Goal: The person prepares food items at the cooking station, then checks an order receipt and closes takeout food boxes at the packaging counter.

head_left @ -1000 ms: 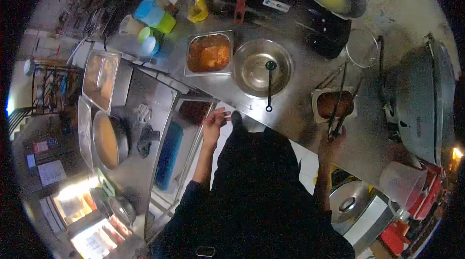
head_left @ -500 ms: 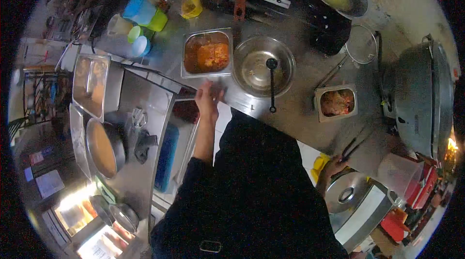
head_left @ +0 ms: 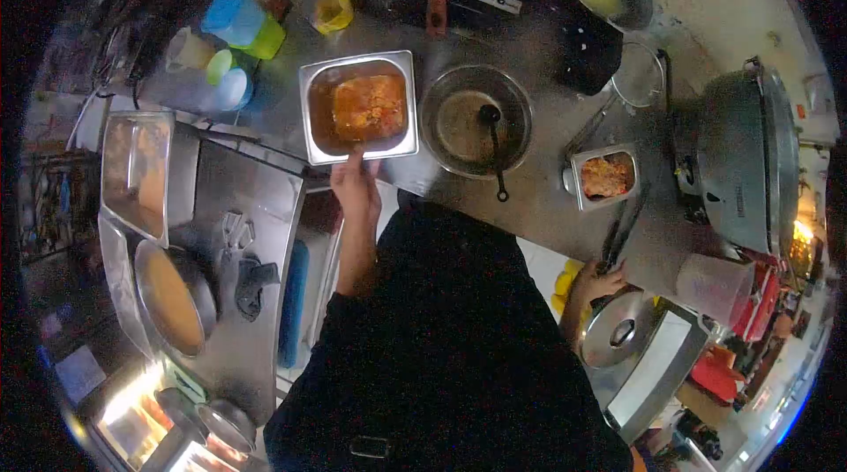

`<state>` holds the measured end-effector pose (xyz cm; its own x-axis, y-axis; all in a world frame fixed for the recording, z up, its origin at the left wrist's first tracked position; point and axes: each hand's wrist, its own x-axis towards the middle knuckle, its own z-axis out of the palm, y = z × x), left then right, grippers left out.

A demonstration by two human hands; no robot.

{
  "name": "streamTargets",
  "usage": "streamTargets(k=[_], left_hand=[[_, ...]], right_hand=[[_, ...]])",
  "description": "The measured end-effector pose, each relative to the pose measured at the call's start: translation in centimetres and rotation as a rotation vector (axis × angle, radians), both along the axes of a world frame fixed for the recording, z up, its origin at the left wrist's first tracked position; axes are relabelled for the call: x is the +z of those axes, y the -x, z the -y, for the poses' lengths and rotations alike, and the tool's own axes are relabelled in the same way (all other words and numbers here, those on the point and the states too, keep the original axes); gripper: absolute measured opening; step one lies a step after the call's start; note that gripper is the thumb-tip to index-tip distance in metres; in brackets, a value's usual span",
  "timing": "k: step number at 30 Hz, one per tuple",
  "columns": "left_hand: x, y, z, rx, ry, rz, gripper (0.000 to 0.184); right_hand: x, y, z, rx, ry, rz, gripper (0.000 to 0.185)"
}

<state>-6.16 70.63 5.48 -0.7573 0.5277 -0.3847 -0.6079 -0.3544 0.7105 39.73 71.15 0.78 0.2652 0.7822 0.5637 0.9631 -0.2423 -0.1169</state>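
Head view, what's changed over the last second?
The left hand has moved to the food pan beside the steel bowl and gripped its near rim; the pan appears slightly raised. The right hand has drawn the tongs back from over the smaller pan. The bowl and black ladle stayed put.

Left grip (head_left: 355,191) — formerly apart — now holds the metal pan's (head_left: 411,110) near rim, pan raised; tongs (head_left: 625,229) withdrawn from above the small container (head_left: 575,183).
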Motion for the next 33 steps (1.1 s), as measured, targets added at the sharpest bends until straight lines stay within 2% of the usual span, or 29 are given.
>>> streamTargets(k=[1, 2, 4, 6, 8, 11, 14, 17, 20, 22, 24, 27, 30, 32, 33], left_hand=[[0.6, 0.1, 0.2, -0.012, 0.032, -0.02, 0.015], [1.2, 0.4, 0.5, -0.018, 0.064, -0.044, 0.014], [2.4, 1.1, 1.1, -0.005, 0.17, -0.075, 0.01], [3.3, 1.6, 1.5, -0.004, 0.14, -0.127, 0.009], [4.1, 2.0, 1.8, 0.01, 0.148, -0.184, 0.009], [4.0, 2.7, 2.6, 0.004, 0.173, -0.273, 0.01], [4.4, 3.4, 3.4, -0.031, 0.163, -0.297, 0.01], [4.2, 3.6, 4.0, -0.11, 0.143, -0.335, 0.009], [4.0, 3.5, 4.0, -0.178, 0.178, -0.397, 0.016], [5.3, 3.3, 3.5, -0.219, 0.234, -0.442, 0.018], [4.1, 3.6, 3.2, -0.308, 0.213, -0.501, 0.017], [3.9, 3.3, 1.7, -0.378, 0.15, -0.549, 0.012], [5.5, 2.2, 0.0, -0.482, 0.103, -0.539, 0.011], [6.2, 1.2, -1.0, -0.586, 0.087, -0.557, 0.015], [6.5, 0.8, -1.5, -0.639, 0.081, -0.584, 0.017]], right_hand=[[-0.1, 1.0, -0.1, 0.102, -0.083, 0.007, 0.06], [2.5, 4.7, -0.5, 0.278, -0.072, -0.547, 0.045], [3.4, 8.6, -0.7, 0.389, 0.238, -0.992, 0.038], [2.8, 13.5, -1.4, 0.577, 0.378, -1.126, 0.035], [3.0, 18.1, -2.3, 0.55, 0.557, -1.28, 0.037], [1.9, 21.6, -3.4, 0.594, 0.52, -1.568, 0.034], [3.6, 22.7, -4.8, 0.559, 0.398, -1.499, 0.031], [3.2, 23.8, -8.5, 0.638, 0.041, -1.234, 0.02], [4.5, 25.5, -10.6, 0.633, 0.231, -1.436, 0.021], [7.5, 24.8, -10.3, 0.637, 0.12, -1.327, 0.023], [11.7, 23.5, -8.9, 0.687, 0.037, -1.286, 0.022], [18.4, 22.6, -5.5, 0.841, 0.053, -1.171, 0.019], [21.0, 24.0, -3.1, 0.843, 0.257, -0.942, 0.017], [20.0, 24.7, -4.3, 0.936, 0.306, -0.575, 0.018], [19.5, 25.1, -4.9, 0.914, 0.27, -0.574, 0.018]])
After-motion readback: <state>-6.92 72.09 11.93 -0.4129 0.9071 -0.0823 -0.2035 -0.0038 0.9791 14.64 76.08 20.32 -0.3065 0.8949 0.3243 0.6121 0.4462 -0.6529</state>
